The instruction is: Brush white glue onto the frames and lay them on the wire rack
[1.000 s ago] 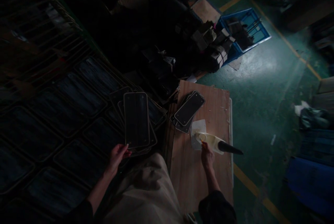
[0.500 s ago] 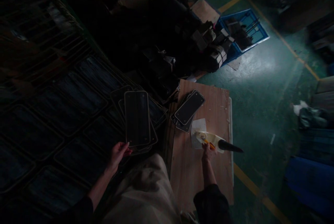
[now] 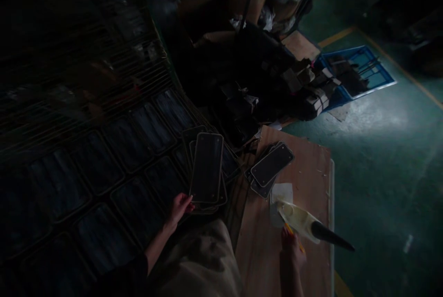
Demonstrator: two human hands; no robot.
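My left hand (image 3: 181, 206) pinches the lower left corner of a dark rectangular panel (image 3: 207, 167) with rounded corners, a pale rim and small dots at its corners. That panel lies on a fanned stack of similar ones. In my right hand (image 3: 293, 246) is a thin tool with a yellow handle (image 3: 289, 229); its tip is too dim to make out. The tool reaches the near edge of a translucent whitish container (image 3: 299, 219) with a black tapered end (image 3: 330, 236). Under the container's left end lies a white sheet (image 3: 282, 191) on a wooden board (image 3: 254, 255).
More dark panels (image 3: 272, 164) are stacked on the board's left side. Rows of dark panels (image 3: 104, 234) spread out at left beside a wire rack (image 3: 152, 73). Past the board stands a blue crate (image 3: 375, 84), with dark bundles and boxes (image 3: 318, 98) beside it on the green floor (image 3: 377, 167).
The view has shifted, so things sit lower and further right. My right hand has drawn back toward me from the container, still holding the yellow tool. My left hand stays at the panel's corner.
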